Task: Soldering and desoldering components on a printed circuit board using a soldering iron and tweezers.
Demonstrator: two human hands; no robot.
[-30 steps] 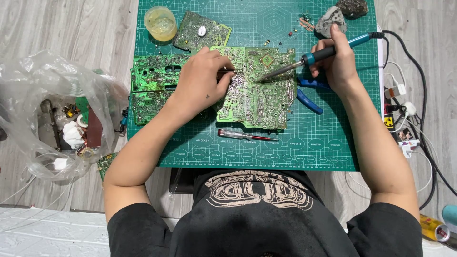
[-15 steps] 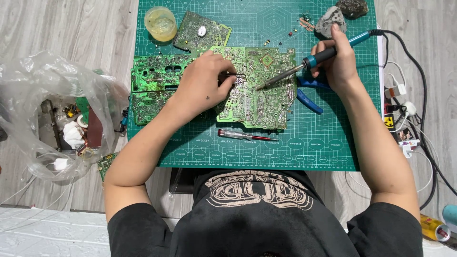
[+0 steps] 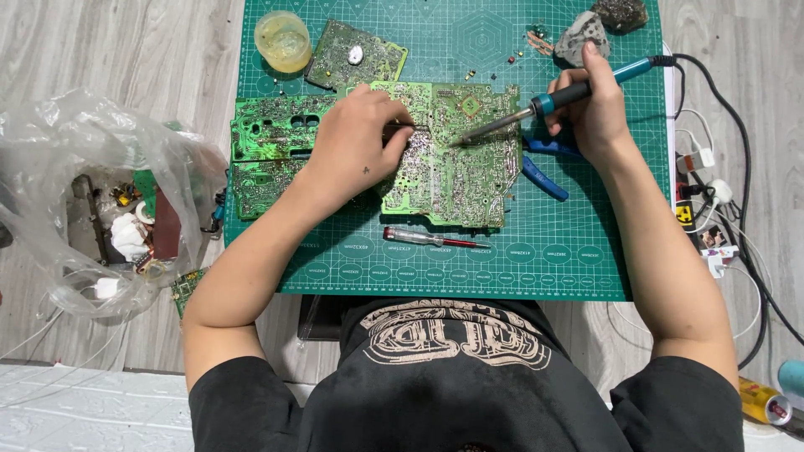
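Head view: right hand [image 3: 595,113] grips the soldering iron [image 3: 553,100], tip on the circuit board [image 3: 456,167]; left hand [image 3: 356,142], at nine o'clock, presses flat; work looks midway.

Both bare forearms are reaching forward from the torso, elbows bent and splayed wide. The left hand [image 3: 356,142] is lying palm down, fingers curled and pressing flat. The right hand [image 3: 590,109] is cocked at the wrist, its grip closing pen-style, thumb and fingers pinching.
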